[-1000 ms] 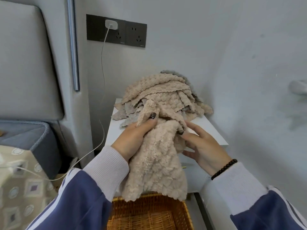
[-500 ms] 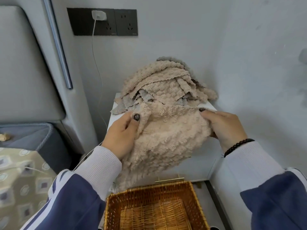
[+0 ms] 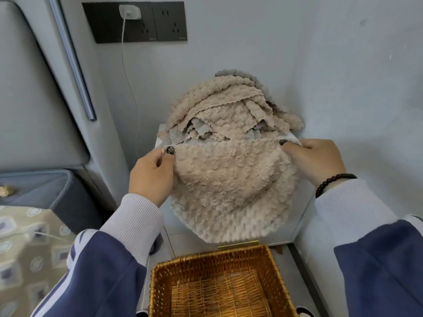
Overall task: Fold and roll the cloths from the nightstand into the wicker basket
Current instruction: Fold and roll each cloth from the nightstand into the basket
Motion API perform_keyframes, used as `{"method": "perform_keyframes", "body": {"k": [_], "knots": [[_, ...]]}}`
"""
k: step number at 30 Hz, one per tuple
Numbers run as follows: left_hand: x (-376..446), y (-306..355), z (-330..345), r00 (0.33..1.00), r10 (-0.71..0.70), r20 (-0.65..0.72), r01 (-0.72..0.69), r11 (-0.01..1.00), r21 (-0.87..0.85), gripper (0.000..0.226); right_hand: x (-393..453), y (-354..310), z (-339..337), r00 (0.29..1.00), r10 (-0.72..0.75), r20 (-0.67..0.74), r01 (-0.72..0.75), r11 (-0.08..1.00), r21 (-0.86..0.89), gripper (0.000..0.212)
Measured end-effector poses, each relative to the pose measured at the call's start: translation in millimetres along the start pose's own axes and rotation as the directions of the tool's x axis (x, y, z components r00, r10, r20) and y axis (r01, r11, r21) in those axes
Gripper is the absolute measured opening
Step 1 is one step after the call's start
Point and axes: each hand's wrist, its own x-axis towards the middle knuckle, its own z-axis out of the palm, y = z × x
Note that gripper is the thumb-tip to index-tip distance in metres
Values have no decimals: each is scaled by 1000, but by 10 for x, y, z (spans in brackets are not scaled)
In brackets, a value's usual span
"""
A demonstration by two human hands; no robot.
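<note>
Cloth (image 3: pixel 231 191), beige, fleecy: held spread by its two upper corners in front of the nightstand (image 3: pixel 295 223), top edge stretched level, lower part sagging in a rounded fold just above the basket (image 3: pixel 219 282).
Left hand (image 3: pixel 152 177): thumb and curled fingers pinching the cloth's left corner; dark polish on the thumbnail.
Right hand (image 3: pixel 317 159): fingers curled over the cloth's right corner, gripping it; dark bead bracelet (image 3: pixel 333 183) at the wrist.
Sleeves (image 3: pixel 130 227): pale ribbed cuffs, navy above with white stripes.
Pile (image 3: pixel 231 113): more cloths, beige with some grey, heaped loosely on the nightstand top against the wall, just behind the held cloth's upper edge.
Nightstand: white, set in the corner; brass strip visible at its lower front edge.
Basket: wicker, rectangular, on the floor directly below the hanging cloth; no cloth inside.
Socket panel (image 3: pixel 135 21): dark, on the wall upper left, with a white charger (image 3: pixel 129 12) plugged in and its cable (image 3: pixel 128 72) trailing down.
Bed (image 3: pixel 34 191): at left, grey padded headboard, blue-grey mattress edge, patterned cover.
</note>
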Motion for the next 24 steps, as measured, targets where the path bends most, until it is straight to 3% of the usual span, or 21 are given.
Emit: {"method": "perform_keyframes", "body": {"k": [4,7,9,13,17,21,24], "knots": [[52,-42,-79,999,-43,-25,44,996,81,49,81,27,109,1000,12,-2,-12,995,-100,43],[136,-107,-94,995,-102,-11,102,995,-22,49,145,-9,199,996,82,21,-83,995,46,34],[163,-112,-90,983,-184,20,185,967,-175,37,158,-39,265,976,188,108,-207,958,197,19],[220,-86,-62,964,-256,70,264,888,-377,25,191,-108,403,899,282,336,-402,834,378,50],[329,-115,-26,963,-267,45,254,834,-490,22,246,-108,568,897,252,364,-410,784,466,39],[402,-83,19,976,-214,40,200,806,-557,21,328,-108,730,932,211,295,-357,680,640,44],[425,-9,44,979,-204,27,178,772,-610,23,358,-112,800,927,180,328,-368,602,709,41]]}}
